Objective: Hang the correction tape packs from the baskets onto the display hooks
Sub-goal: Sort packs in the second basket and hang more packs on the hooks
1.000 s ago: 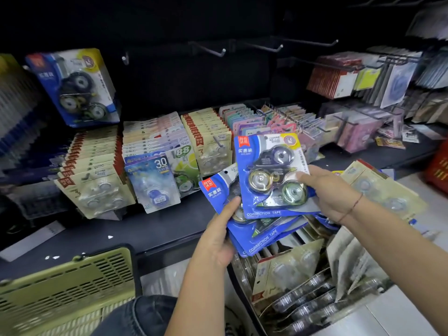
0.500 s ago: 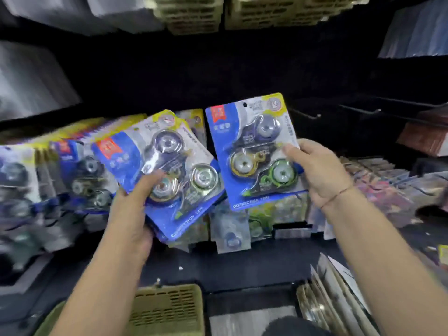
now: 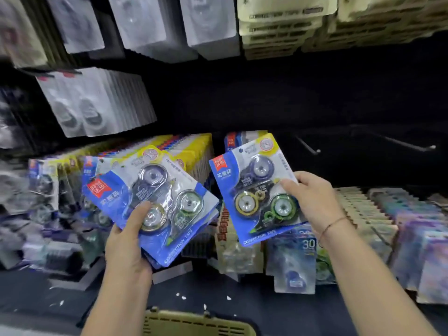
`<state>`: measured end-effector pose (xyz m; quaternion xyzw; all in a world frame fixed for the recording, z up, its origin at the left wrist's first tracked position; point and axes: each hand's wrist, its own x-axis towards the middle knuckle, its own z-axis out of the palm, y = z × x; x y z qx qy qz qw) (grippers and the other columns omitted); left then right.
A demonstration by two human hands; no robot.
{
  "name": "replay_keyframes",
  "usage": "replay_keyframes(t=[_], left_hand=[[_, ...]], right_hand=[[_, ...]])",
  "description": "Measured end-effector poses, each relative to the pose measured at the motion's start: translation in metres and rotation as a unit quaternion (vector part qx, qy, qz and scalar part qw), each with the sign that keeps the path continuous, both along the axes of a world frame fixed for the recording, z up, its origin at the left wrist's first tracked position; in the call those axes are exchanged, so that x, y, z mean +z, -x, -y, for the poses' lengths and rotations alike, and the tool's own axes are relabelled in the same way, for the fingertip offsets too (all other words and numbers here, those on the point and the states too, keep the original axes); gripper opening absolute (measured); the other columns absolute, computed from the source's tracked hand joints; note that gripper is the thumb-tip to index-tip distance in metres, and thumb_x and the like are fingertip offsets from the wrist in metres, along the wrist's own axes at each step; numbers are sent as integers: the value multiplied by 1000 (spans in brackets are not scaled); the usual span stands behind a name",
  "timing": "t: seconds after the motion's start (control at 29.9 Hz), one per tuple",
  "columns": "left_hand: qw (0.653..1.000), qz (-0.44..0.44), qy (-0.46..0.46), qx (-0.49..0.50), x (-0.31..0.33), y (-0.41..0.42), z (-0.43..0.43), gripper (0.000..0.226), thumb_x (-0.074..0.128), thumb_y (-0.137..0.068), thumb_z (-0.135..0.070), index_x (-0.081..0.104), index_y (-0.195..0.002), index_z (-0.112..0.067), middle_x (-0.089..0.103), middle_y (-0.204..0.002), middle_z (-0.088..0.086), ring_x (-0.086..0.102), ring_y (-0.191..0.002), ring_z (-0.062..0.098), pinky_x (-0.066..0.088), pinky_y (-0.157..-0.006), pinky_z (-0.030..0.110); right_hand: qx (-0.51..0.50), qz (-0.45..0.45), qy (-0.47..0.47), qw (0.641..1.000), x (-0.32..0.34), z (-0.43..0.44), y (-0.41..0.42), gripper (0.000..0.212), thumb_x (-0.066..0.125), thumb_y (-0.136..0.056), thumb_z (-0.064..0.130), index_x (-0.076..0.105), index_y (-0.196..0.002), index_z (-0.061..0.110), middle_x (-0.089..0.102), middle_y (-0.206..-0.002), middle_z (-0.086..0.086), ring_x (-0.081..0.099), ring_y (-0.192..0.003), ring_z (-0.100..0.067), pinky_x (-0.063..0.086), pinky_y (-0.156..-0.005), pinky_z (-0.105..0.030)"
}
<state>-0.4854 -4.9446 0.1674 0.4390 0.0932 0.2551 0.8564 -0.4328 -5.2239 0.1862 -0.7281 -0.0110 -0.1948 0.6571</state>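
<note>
My left hand (image 3: pixel 128 246) grips a small stack of blue correction tape packs (image 3: pixel 155 200), tilted to the right, thumb on the top blister. My right hand (image 3: pixel 312 202) holds a single blue correction tape pack (image 3: pixel 254 190) upright by its right edge, in front of a hanging row of the same packs (image 3: pixel 232 139). To its left hangs a fuller row of blue and yellow packs (image 3: pixel 189 151). Two bare display hooks (image 3: pixel 308 146) (image 3: pixel 407 144) stick out of the dark back panel at the right. The rim of an olive basket (image 3: pixel 198 323) shows at the bottom edge.
Grey and cream blister packs (image 3: pixel 101 103) (image 3: pixel 278 30) hang on the upper rows. Rows of other stationery packs (image 3: pixel 371 214) fill the dark shelf (image 3: pixel 218 297) at the right, with a "30" pack (image 3: pixel 295 258) leaning in front. Blurred packs crowd the left side.
The view has tilted up from the basket to the hook rows. Both hands have risen and parted; the right hand has taken one pack off the stack and carried it toward the hanging row.
</note>
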Motion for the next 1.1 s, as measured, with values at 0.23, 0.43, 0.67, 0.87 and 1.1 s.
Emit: replay_keyframes(t=[0.23, 0.43, 0.67, 0.87, 1.1], left_hand=[[999, 3, 34, 5, 0, 4, -14, 41, 64, -94, -20, 63, -135, -21, 69, -130, 6, 65, -121, 28, 49, -103, 55], [999, -3, 47, -9, -2, 9, -12, 39, 67, -93, -21, 65, -132, -25, 71, -127, 3, 67, -118, 28, 46, -107, 58], [998, -12, 58, -18, 1, 10, -9, 41, 68, -92, -23, 65, -133, -25, 72, -125, 2, 72, -107, 23, 59, -86, 46], [996, -18, 71, -53, -2, 13, -2, 59, 74, -75, -30, 66, -132, -20, 74, -121, 3, 76, -87, 16, 62, -63, 34], [994, -25, 63, -82, -4, 9, 6, 66, 74, -67, -33, 65, -132, -23, 74, -120, 4, 72, -107, 26, 59, -84, 43]], right_hand=[[-27, 12, -10, 1000, -15, -11, -3, 9, 61, -93, 12, 69, -92, 9, 74, -86, -10, 70, -82, -29, 56, -72, -41], [-94, 51, 51, 993, -21, -20, 0, 15, 59, -95, 19, 66, -83, 27, 72, -81, 4, 69, -80, -18, 56, -71, -37], [-154, 45, 91, 983, -35, -23, -7, 17, 58, -95, 25, 64, -78, 23, 67, -76, 0, 62, -71, -19, 51, -61, -35], [-165, -68, 102, 979, -36, -29, -71, 51, 62, -93, 31, 37, -53, 12, 34, -52, -1, 32, -52, -17, 23, -51, -33], [-211, -228, 166, 936, -21, -30, -148, 56, 60, -88, 55, 42, -60, 11, 45, -59, -4, 43, -52, -20, 32, -52, -31]])
